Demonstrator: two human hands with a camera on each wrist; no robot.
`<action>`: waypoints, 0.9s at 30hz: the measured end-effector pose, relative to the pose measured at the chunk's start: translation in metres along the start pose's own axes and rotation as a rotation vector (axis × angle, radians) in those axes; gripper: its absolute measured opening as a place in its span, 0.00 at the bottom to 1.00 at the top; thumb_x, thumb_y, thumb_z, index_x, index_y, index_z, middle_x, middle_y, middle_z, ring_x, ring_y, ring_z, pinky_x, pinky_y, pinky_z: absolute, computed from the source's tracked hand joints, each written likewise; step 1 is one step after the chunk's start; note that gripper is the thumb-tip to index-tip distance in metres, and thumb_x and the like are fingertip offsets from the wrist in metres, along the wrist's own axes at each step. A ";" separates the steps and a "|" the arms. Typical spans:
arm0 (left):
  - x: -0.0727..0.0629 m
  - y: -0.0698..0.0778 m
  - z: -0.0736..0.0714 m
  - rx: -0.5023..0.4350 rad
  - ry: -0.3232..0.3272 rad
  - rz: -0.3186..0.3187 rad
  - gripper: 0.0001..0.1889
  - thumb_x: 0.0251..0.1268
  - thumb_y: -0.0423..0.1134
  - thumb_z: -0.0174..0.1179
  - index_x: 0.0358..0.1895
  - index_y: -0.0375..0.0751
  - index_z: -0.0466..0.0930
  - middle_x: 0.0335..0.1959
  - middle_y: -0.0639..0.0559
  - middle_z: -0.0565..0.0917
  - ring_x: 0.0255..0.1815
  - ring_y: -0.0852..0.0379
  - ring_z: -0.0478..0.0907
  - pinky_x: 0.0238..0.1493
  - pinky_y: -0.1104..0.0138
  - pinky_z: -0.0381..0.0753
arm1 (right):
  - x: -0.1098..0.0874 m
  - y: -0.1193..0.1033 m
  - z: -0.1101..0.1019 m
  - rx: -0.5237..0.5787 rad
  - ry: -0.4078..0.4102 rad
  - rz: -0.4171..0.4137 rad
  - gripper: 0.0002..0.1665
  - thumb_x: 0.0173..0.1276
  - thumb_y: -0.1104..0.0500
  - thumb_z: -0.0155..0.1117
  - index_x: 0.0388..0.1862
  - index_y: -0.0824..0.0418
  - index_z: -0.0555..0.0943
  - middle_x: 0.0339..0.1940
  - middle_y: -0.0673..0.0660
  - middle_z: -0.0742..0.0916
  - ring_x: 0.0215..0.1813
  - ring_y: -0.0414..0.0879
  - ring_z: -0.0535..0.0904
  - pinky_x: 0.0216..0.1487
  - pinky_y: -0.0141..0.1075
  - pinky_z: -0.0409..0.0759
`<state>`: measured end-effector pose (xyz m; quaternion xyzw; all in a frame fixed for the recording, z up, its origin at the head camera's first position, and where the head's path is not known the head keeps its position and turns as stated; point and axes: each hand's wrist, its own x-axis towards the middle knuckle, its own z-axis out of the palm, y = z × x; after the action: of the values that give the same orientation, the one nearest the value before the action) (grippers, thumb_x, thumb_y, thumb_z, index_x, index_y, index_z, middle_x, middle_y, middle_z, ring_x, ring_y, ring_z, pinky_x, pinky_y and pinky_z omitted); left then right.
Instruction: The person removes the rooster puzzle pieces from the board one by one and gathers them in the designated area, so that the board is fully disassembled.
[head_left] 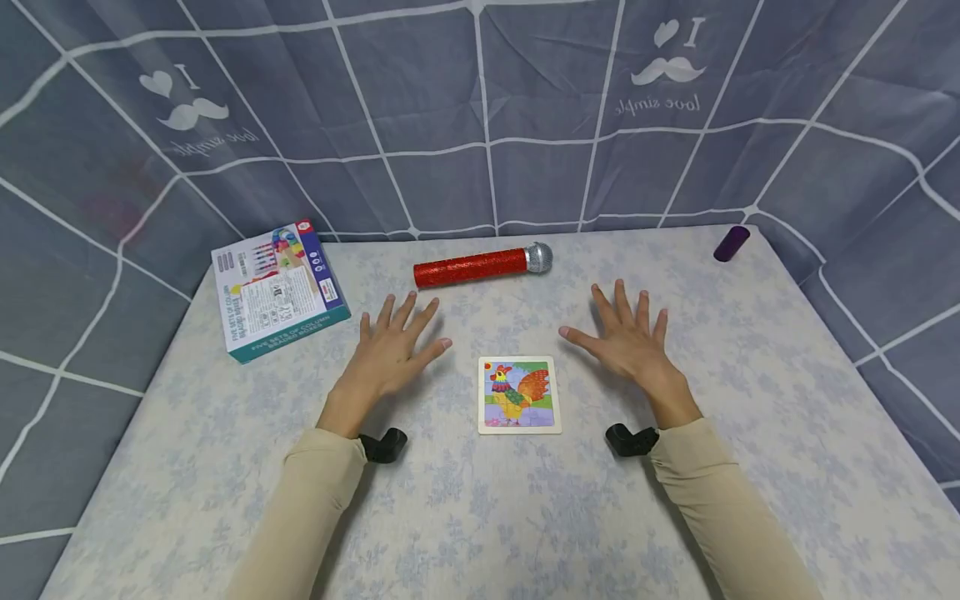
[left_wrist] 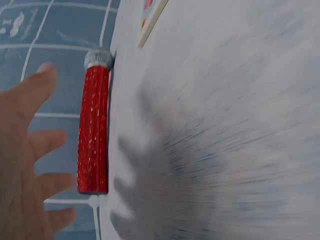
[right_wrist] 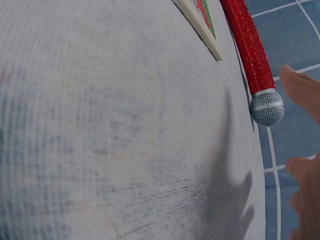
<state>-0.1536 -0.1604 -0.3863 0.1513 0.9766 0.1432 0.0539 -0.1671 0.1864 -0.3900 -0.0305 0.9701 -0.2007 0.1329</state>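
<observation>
A square rooster jigsaw puzzle [head_left: 519, 395] in a pale frame lies on the table between the two hands. My left hand [head_left: 393, 350], fingers spread and palm down, hovers left of it and holds nothing. On the other side, my right hand [head_left: 626, 337] is spread the same way, also holding nothing. Beyond them lies a red glittery microphone [head_left: 472, 268] with a silver mesh head pointing right. In the left wrist view the microphone [left_wrist: 93, 125] appears past the fingers; the right wrist view shows its mesh head [right_wrist: 267, 107] near the thumb.
A bead-set box [head_left: 279, 287] with a teal side sits at the back left, beyond the left hand. Near the back right corner lies a small dark purple cylinder [head_left: 731, 243]. A grey-blue checked curtain [head_left: 540, 100] hangs behind and beside the patterned table [head_left: 517, 517].
</observation>
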 end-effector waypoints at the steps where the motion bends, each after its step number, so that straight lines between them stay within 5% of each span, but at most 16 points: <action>1: -0.003 0.001 0.001 -0.015 -0.015 0.025 0.39 0.71 0.67 0.43 0.79 0.53 0.51 0.80 0.42 0.48 0.79 0.34 0.37 0.68 0.32 0.35 | 0.000 0.000 0.000 0.000 -0.003 -0.001 0.61 0.64 0.20 0.42 0.82 0.52 0.36 0.80 0.61 0.33 0.75 0.67 0.19 0.65 0.65 0.15; 10: -0.027 0.014 0.015 -0.145 -0.081 0.194 0.41 0.59 0.60 0.66 0.75 0.53 0.64 0.77 0.45 0.60 0.78 0.37 0.45 0.69 0.32 0.34 | 0.001 -0.004 0.000 0.034 -0.032 -0.047 0.56 0.68 0.27 0.48 0.82 0.57 0.45 0.81 0.64 0.40 0.77 0.67 0.26 0.69 0.65 0.23; 22: -0.038 0.028 0.023 -0.196 -0.124 0.289 0.34 0.55 0.52 0.72 0.68 0.55 0.75 0.75 0.46 0.64 0.78 0.39 0.48 0.70 0.35 0.36 | 0.004 -0.026 0.007 0.101 0.071 -0.337 0.29 0.67 0.54 0.66 0.63 0.67 0.77 0.71 0.68 0.71 0.73 0.65 0.60 0.69 0.65 0.48; 27: -0.037 0.030 0.027 -0.195 -0.137 0.308 0.30 0.58 0.52 0.70 0.66 0.56 0.77 0.74 0.48 0.64 0.78 0.39 0.48 0.70 0.34 0.36 | 0.005 -0.042 0.014 0.115 0.013 -0.459 0.23 0.64 0.58 0.69 0.56 0.64 0.83 0.62 0.64 0.80 0.67 0.60 0.71 0.66 0.62 0.59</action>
<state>-0.1057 -0.1372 -0.4008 0.3023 0.9174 0.2333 0.1120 -0.1683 0.1415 -0.3867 -0.2414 0.9256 -0.2805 0.0789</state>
